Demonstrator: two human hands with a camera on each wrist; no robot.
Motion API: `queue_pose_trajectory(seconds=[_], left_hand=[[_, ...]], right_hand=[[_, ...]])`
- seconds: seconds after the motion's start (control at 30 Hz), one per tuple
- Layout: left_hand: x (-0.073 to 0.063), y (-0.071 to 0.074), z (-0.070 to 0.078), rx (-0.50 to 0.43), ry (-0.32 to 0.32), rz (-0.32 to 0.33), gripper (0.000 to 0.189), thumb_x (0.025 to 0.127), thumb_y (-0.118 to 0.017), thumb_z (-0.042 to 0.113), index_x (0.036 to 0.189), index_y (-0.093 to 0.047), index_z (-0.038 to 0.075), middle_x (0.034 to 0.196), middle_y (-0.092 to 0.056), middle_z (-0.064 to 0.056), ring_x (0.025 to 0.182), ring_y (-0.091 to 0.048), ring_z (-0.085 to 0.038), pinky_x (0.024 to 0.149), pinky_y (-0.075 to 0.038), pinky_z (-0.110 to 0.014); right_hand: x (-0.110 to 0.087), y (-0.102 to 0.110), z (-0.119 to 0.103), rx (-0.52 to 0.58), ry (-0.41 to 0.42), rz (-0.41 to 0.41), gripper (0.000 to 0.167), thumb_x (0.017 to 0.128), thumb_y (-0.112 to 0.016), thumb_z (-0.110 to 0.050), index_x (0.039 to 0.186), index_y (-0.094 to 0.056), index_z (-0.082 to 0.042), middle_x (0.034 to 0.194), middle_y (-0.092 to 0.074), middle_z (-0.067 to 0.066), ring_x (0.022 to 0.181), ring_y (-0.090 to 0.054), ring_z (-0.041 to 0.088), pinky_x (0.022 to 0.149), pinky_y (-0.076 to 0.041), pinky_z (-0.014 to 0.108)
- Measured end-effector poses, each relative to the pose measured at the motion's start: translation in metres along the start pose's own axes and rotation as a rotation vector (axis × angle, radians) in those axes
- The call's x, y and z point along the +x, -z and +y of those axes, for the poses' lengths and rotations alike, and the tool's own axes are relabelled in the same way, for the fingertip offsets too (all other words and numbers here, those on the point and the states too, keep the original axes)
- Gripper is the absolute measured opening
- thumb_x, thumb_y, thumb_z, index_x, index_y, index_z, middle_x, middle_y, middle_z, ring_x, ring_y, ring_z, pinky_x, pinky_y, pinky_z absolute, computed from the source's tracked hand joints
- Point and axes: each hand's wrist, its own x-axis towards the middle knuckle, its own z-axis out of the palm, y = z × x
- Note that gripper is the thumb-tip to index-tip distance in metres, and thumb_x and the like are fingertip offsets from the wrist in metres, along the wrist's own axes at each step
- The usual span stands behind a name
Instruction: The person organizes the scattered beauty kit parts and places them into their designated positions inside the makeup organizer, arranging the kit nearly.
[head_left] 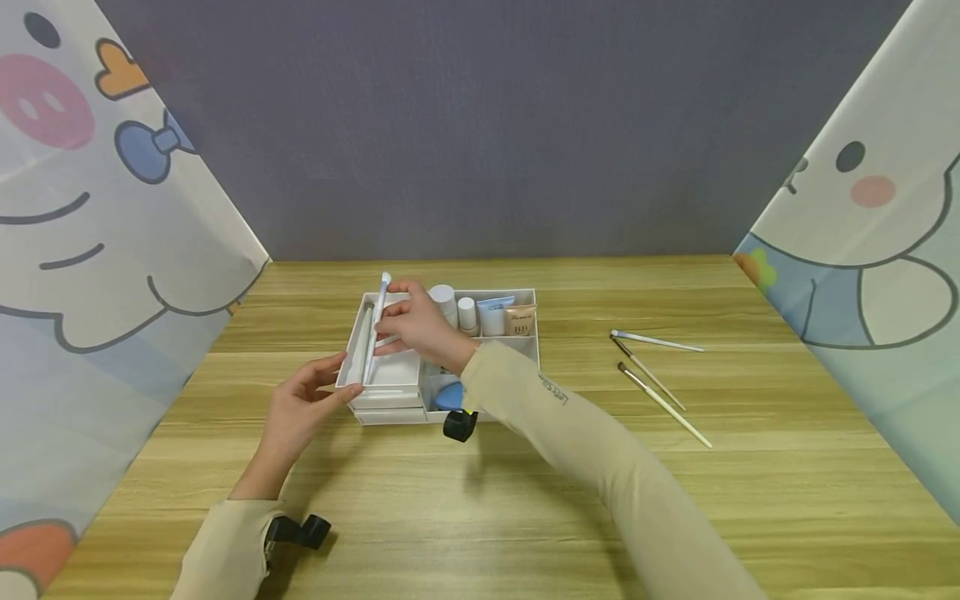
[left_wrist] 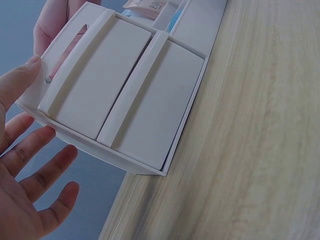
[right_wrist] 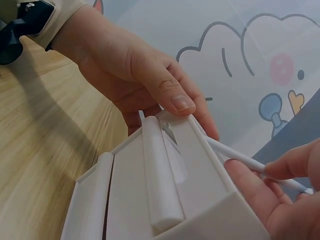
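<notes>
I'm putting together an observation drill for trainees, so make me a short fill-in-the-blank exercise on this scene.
1. In the head view, the right hand holds a makeup brush at the ____ end of the white organizer.
2. The left wrist view shows ____ closed drawers in the organizer's front.
3. Exactly ____ loose brushes lie on the wooden table.
4. The tan tube in the organizer bears the large letters ____.

Missing words: left; two; three; BB.

"BB" stands on the tan tube [head_left: 521, 321], and apparently "LetsSlim" on the right sleeve [head_left: 592, 429].
</notes>
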Motion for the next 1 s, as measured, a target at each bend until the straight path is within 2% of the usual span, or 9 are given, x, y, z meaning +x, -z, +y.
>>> queue_pose_trajectory(seconds=[0.23,0.4,0.63,1.0], left_hand=[[0.001,0.0,0.0,-0.011,-0.001,0.002,0.045,0.085,-0.076,-0.003,0.126,-0.06,-0.009,0.111,-0.066,0.02,0.094,-0.064,0.0,0.073,-0.054,-0.017],[0.001,0.0,-0.002,-0.011,-0.004,0.005,0.045,0.084,-0.076,-0.004,0.126,-0.061,-0.009,0.11,-0.066,0.022,0.093,-0.064,0.0,0.072,-0.054,-0.016],[0.001,0.0,-0.002,-0.015,0.004,0.008,0.044,0.084,-0.077,-0.004,0.125,-0.061,-0.009,0.109,-0.066,0.023,0.093,-0.064,0.001,0.072,-0.054,-0.016],[0.001,0.0,-0.001,-0.005,0.003,0.005,0.044,0.085,-0.076,-0.004,0.125,-0.061,-0.009,0.109,-0.066,0.023,0.092,-0.064,0.001,0.072,-0.054,-0.016]], right_hand=[[0.005,-0.003,-0.003,-0.073,-0.079,-0.007,0.062,0.088,-0.054,0.018,0.141,-0.029,-0.002,0.1,-0.053,0.017,0.075,-0.06,0.025,0.066,-0.061,0.04],[0.008,-0.006,-0.006,-0.103,-0.14,-0.021,0.065,0.088,-0.051,0.019,0.144,-0.023,0.0,0.097,-0.055,0.017,0.073,-0.06,0.026,0.063,-0.061,0.039],[0.012,-0.007,-0.006,-0.131,-0.226,-0.023,0.069,0.089,-0.049,0.02,0.147,-0.019,-0.001,0.091,-0.052,0.018,0.063,-0.058,0.026,0.053,-0.059,0.034],[0.014,-0.008,-0.008,-0.178,-0.261,-0.028,0.066,0.088,-0.051,0.019,0.145,-0.023,0.0,0.097,-0.047,0.017,0.064,-0.057,0.023,0.056,-0.06,0.037]])
